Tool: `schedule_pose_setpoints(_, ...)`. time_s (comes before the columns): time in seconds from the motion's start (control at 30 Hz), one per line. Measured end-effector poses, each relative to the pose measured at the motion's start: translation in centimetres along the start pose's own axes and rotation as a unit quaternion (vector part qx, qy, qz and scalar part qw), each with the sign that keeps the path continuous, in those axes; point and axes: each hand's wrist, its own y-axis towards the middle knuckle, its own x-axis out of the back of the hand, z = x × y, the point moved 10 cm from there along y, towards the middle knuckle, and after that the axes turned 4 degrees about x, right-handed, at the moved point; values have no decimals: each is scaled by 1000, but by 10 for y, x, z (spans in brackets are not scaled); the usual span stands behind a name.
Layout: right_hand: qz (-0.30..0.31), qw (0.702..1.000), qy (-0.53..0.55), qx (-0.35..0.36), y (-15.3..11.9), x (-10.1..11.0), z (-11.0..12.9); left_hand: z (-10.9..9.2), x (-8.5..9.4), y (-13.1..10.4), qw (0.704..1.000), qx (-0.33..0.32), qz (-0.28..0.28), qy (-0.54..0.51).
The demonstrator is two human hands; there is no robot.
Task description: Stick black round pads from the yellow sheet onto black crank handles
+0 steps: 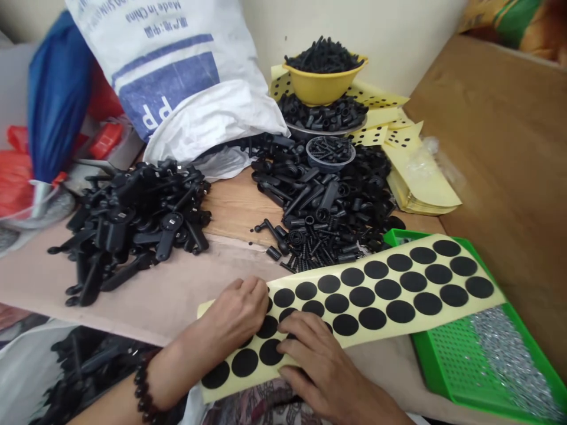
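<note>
A long pale-yellow sheet of round black stickers (pixel 376 286) lies slantwise in front of me, its right end over a green tray (pixel 447 378). My left hand (pixel 241 310), with a dark bead bracelet (pixel 144 383) at the wrist, is closed on the sheet's left part near the upper edge. Its fingertips are hidden, so what they pinch cannot be made out. Lower and to the right, my right hand (pixel 316 354) has its fingers bent over the stickers and its thumb by the sheet's near edge, gripping the sheet.
Black plastic handle-like parts (pixel 142 218) are heaped at left. More black parts and screws (pixel 328 200) pile up at centre, under a small tub (pixel 331 154) and a yellow bowl (pixel 321 85). A white sack (pixel 186 65), blue umbrella (pixel 59 94) and sticker sheets (pixel 420 177) stand behind.
</note>
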Motion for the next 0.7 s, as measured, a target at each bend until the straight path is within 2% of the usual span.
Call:
schedule_pose_setpoints(0.27,7,1000,-16,5,-1,-5,-1,12,1,2,998,43,3,-45)
schedule_pose_setpoints(0.37,11,999,-38,19,-2,-2,2,23,4,-7,993,65,-37,-94)
schedule_pose_setpoints(0.43,17,997,-69,25,-6,6,5,38,9,-26,980,93,-99,-147)
schedule_pose_setpoints(0.53,47,987,-155,4,-21,26,0,62,9,-69,949,160,-170,-210)
schedule_pose_setpoints(0.6,69,969,-235,-22,-36,40,-10,70,5,-95,933,200,-182,-236)
schedule_pose_setpoints(0.7,87,931,-352,-44,-58,57,-28,65,-1,-119,920,226,-186,-259)
